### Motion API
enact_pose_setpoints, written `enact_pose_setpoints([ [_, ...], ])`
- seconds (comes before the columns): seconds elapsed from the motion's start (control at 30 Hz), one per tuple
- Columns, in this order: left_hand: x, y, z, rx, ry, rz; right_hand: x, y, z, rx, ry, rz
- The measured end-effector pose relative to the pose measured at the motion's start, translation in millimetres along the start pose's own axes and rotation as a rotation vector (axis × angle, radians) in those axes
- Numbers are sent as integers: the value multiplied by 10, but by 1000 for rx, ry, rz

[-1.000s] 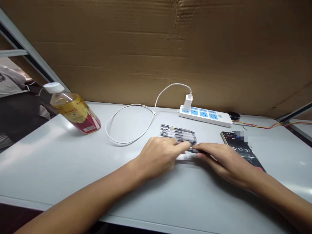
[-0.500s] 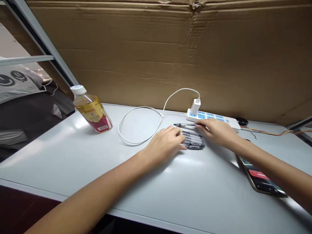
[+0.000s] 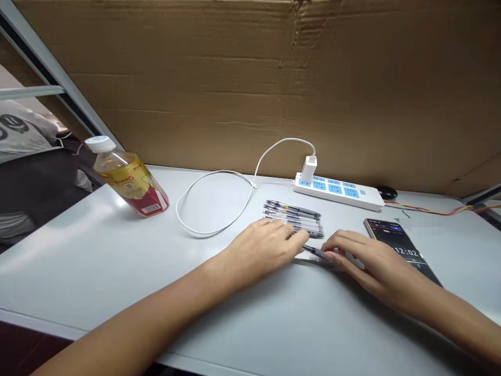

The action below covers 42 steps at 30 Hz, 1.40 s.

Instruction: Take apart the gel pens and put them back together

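Observation:
Several gel pens point(image 3: 295, 216) lie side by side in a row on the white table point(image 3: 117, 261). My left hand point(image 3: 266, 248) rests flat at the near left end of the row, fingers touching the pens. My right hand point(image 3: 362, 258) lies just right of it, fingers curled and pinching one dark pen point(image 3: 315, 252) that lies on the table in front of the row. The fingertips of the two hands almost meet over that pen.
A tea bottle point(image 3: 127, 177) stands at the left. A white cable point(image 3: 219, 201) loops from a charger in the power strip point(image 3: 338, 190). A phone point(image 3: 401, 248) with a lit screen lies right of my hand. A cardboard wall point(image 3: 274, 78) backs the table.
My right hand has come back from the far end of the row by the power strip to the near side and now pinches a pen. The left hand stayed at the row.

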<state>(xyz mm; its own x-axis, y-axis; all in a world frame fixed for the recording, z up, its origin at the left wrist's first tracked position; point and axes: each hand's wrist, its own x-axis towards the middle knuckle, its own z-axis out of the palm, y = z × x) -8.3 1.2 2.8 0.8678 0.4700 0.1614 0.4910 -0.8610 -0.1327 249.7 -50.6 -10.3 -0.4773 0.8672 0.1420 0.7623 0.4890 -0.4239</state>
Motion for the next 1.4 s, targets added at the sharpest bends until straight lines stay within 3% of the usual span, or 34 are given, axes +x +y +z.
enact_pose_setpoints([
  [0.13, -5, 38, -36, 4, -56, -24, -40, -2, 38, 120, -50, 87],
  [0.37, 46, 124, -8, 30, -165, -70, -40, 128, 111, 142, -67, 12],
  [0.67, 66, 169, -104, -192, -347, -235, -61, 78, 148, -10, 86, -47],
  [0.83, 89, 182, -138, -254, -381, -285, -69, 55, 137, -43, 116, -78],
  [1.1, 71, 193, -172, -362, -325, -345, -117, 54, 170, -64, 244, -129],
  [1.27, 62, 114, -33, -262, -226, -245, -70, 65, 120, 23, 93, -34],
  [1.4, 49, 106, 31, -74, -58, -114, -46, -20, 37, 168, 9, 42],
])
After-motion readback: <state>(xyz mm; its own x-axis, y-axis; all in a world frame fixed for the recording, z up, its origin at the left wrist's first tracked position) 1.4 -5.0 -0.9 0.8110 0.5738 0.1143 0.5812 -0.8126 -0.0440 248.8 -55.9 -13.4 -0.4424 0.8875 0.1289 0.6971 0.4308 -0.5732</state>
